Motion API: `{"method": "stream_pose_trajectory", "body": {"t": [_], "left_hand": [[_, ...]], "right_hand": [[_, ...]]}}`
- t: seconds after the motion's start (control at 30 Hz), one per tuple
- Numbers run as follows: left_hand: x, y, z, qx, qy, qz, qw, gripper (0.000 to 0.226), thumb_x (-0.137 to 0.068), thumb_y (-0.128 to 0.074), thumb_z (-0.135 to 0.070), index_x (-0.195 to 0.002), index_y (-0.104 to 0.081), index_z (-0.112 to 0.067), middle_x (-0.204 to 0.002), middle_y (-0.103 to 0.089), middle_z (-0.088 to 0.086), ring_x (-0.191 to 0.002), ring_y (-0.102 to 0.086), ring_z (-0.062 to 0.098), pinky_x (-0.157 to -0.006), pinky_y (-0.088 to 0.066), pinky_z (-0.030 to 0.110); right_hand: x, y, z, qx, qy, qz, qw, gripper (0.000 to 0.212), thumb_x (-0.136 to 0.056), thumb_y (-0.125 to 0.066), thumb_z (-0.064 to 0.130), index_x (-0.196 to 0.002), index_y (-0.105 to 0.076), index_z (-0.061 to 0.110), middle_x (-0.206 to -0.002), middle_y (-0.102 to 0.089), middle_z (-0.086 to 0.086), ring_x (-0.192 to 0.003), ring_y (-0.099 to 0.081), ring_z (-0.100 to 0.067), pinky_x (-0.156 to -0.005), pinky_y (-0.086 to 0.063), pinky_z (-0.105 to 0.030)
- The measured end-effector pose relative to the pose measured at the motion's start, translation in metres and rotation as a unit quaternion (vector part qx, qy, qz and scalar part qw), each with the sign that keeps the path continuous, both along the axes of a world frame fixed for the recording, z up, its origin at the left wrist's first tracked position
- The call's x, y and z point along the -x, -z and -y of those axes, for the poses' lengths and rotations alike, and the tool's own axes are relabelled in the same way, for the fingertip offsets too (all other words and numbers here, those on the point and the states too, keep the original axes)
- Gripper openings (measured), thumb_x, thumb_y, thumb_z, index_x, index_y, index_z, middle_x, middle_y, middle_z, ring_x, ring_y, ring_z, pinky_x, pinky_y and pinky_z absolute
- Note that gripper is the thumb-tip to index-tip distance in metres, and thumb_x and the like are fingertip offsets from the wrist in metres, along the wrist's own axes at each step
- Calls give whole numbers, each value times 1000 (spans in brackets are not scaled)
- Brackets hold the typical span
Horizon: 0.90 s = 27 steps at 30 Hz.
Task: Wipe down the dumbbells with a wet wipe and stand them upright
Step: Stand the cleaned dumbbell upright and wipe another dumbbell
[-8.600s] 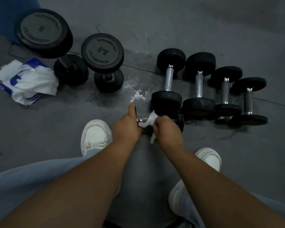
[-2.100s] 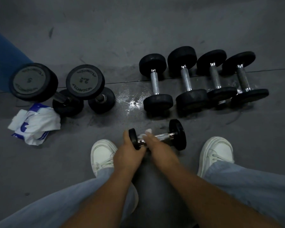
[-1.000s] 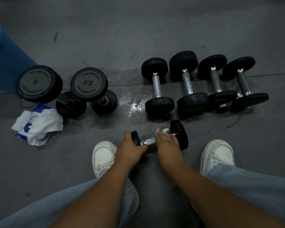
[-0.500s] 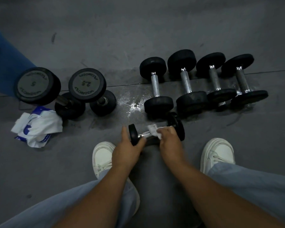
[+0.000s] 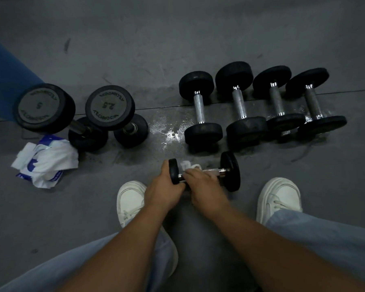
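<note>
A small black dumbbell (image 5: 230, 171) with a chrome handle lies sideways just above the floor between my feet. My left hand (image 5: 163, 187) grips its left end plate. My right hand (image 5: 202, 184) is curled round the handle near the left end, holding a white wet wipe (image 5: 188, 165) that bunches out behind the fingers. Several dumbbells (image 5: 199, 108) lie side by side in a row further back on the right. Two larger dumbbells, marked 5 (image 5: 44, 108) and 2.5 (image 5: 110, 107), stand upright at the left.
A crumpled white and blue wipe packet (image 5: 44, 164) lies on the dark floor at the left. A wet patch (image 5: 171, 133) shines on the floor between the two groups. My white shoes (image 5: 130, 199) flank the hands. Something blue (image 5: 6, 81) stands at the far left.
My right hand with the wipe has slid left along the handle, from the right end plate to beside my left hand. The left hand keeps its grip on the left plate.
</note>
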State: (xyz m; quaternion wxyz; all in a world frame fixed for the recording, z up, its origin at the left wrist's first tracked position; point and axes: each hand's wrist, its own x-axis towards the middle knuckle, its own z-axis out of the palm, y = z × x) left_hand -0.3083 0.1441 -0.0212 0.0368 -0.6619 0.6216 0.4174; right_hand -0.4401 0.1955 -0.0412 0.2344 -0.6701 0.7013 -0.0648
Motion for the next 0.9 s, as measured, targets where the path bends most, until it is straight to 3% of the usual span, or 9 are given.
{"method": "stream_pose_trajectory", "body": {"t": [0.1, 0.23, 0.37, 0.5, 0.63, 0.7, 0.77, 0.83, 0.9], "left_hand": [[-1, 0, 2, 1, -4, 0, 1000, 70, -76, -66, -38, -135, -28, -45, -108, -69, 6, -100, -64, 35, -83, -52, 38], [1, 0, 2, -5, 10, 3, 1000, 69, -78, -67, -43, -135, -29, -43, -111, -68, 7, -103, -64, 35, -84, -51, 38], [0, -5, 20, -61, -1, -11, 998, 67, -65, -61, -58, -123, -44, -27, -115, -65, 8, -103, -62, 32, -89, -52, 41], [9, -9, -3, 11, -49, 45, 998, 75, -86, -59, -48, -148, -21, -29, -122, -64, 11, -109, -61, 35, -87, -48, 39], [18, -3, -22, 5, -90, -34, 995, 95, -85, -66, -21, -154, -1, -27, -122, -65, 16, -105, -64, 36, -78, -46, 34], [15, 2, -14, -7, -82, -38, 996, 95, -86, -65, -17, -155, 0, -26, -117, -66, 19, -102, -65, 37, -78, -48, 35], [14, 1, -10, -10, -69, -20, 997, 96, -86, -64, -15, -155, 1, -25, -117, -66, 19, -103, -64, 37, -79, -47, 34], [14, -1, -9, -6, -73, -17, 997, 96, -85, -63, -16, -155, 1, -26, -119, -65, 17, -104, -64, 37, -77, -44, 31], [15, -3, -11, -4, -76, -12, 997, 95, -84, -64, -17, -154, -1, -27, -117, -66, 16, -103, -64, 37, -75, -43, 30]], "right_hand": [[16, 0, -1, 6, 82, -25, 996, 33, -73, -57, 6, -102, -63, 21, -104, -63, 1, -101, -58, -24, -85, -41, -36], [4, -8, 13, -24, 10, 28, 999, 29, -83, -55, 9, -107, -66, 19, -109, -65, -6, -104, -59, -29, -87, -42, -37], [10, -9, 12, 41, 193, 100, 975, 29, -89, -51, 10, -114, -64, 17, -109, -55, -11, -94, -57, -29, -82, -48, -37], [18, 5, -6, 11, 258, 99, 961, 33, -92, -47, 6, -124, -54, 13, -128, -48, -9, -107, -53, -30, -90, -47, -37], [-1, 6, 6, -31, 128, 129, 983, 36, -91, -46, 0, -127, -51, 0, -132, -49, -18, -119, -49, -36, -99, -43, -43], [-7, 4, 9, -69, 24, 150, 986, 47, -93, -42, 9, -140, -45, 5, -147, -43, -12, -131, -43, -33, -110, -36, -43], [8, 11, 9, -45, 76, 133, 987, 49, -93, -38, 13, -141, -45, 15, -149, -42, -6, -125, -48, -35, -106, -40, -45], [17, 15, 5, -30, 152, 91, 984, 56, -91, -42, 2, -144, -40, 20, -154, -34, 1, -113, -53, -38, -100, -44, -44], [10, 10, 3, -46, 66, 73, 994, 66, -90, -42, -2, -151, -28, 21, -160, -21, 4, -118, -50, -37, -105, -40, -41]]}}
